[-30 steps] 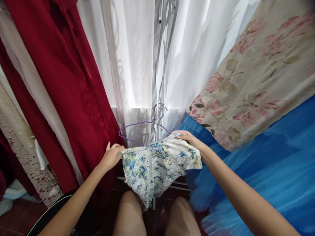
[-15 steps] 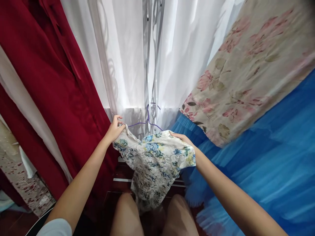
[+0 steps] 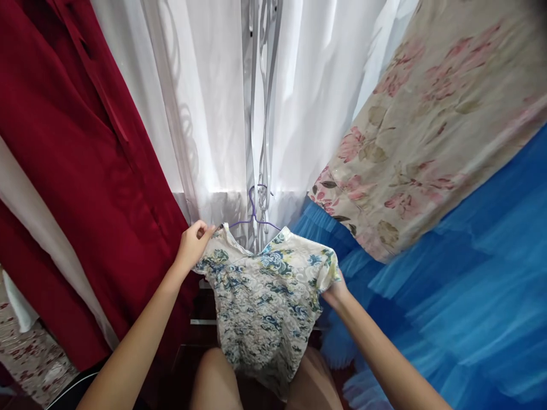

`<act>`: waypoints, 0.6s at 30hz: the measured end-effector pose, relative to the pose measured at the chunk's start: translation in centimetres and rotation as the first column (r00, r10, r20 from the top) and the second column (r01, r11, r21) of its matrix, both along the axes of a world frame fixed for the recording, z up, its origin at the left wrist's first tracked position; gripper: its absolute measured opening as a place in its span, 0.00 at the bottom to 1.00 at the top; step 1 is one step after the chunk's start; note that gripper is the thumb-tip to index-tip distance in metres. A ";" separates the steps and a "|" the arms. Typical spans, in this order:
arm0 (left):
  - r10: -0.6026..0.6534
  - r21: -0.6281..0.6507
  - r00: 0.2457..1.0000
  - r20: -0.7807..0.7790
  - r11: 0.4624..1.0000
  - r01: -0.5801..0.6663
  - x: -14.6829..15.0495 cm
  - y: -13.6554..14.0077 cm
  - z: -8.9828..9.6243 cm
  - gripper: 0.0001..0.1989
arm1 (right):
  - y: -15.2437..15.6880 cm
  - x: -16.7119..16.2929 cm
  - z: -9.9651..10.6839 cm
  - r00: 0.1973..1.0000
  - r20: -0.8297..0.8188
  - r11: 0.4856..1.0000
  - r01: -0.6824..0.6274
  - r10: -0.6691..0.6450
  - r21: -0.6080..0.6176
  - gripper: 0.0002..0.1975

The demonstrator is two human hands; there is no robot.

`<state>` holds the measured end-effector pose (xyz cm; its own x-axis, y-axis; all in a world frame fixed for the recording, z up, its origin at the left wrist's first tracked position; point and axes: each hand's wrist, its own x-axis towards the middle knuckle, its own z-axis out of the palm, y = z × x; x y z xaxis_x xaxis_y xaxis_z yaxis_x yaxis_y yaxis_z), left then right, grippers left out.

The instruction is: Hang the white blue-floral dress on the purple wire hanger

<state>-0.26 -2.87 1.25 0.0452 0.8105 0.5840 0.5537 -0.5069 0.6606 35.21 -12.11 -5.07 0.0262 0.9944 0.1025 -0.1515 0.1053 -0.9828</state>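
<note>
A short-sleeved blouse (image 3: 262, 307) with a white ground and blue, yellow and green flowers hangs on a purple wire hanger (image 3: 253, 212). Its V-shaped neckline is at the top, around the hanger. My left hand (image 3: 193, 245) pinches the fabric at the left shoulder, thumb and fingers closed on it. On the other side, my right hand (image 3: 335, 291) is under the right sleeve; the sleeve covers its fingers. The hanger's hook meets a bundle of clear and white hangers or straps (image 3: 261, 193).
White curtain-like cloth (image 3: 213, 102) hangs behind. Dark red fabric (image 3: 94, 171) drapes on the left. To the right are a beige floral cloth (image 3: 410, 136) and blue tulle (image 3: 444, 307). My knees (image 3: 216, 376) are below, over a dark floor.
The blouse has spread wider and its neckline has opened out around the hanger. My right hand has moved from the shoulder edge down under the sleeve; my left hand has dropped slightly.
</note>
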 end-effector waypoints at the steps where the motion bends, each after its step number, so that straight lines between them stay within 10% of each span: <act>1: -0.067 -0.005 0.998 -0.001 0.998 0.067 -0.1 -0.4 -0.1 0.14 | -0.6 0.4 -0.4 0.996 -0.068 0.998 0.065 -0.063 0.016 0.25; 5: -0.216 -0.004 0.969 -0.119 0.976 0.217 1.3 -2.5 1.0 0.19 | -2.7 1.6 -1.1 0.882 -0.352 0.941 0.338 -0.314 0.008 0.22; 10: -0.275 -0.005 0.938 -0.211 0.960 0.280 3.7 -3.4 3.1 0.17 | -2.5 1.6 2.9 0.820 -0.401 0.885 0.464 -0.408 0.047 0.21; 18: 0.057 0.052 0.985 -0.162 0.997 -0.049 3.1 -1.3 1.7 0.15 | -2.9 -4.1 7.8 0.948 -0.216 0.942 0.277 -0.236 0.188 0.20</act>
<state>2.85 -4.15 2.91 0.1010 0.7853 0.6108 0.6786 -0.5033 0.5350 31.07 -15.00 2.69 0.3169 0.9063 0.2795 -0.2706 0.3689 -0.8892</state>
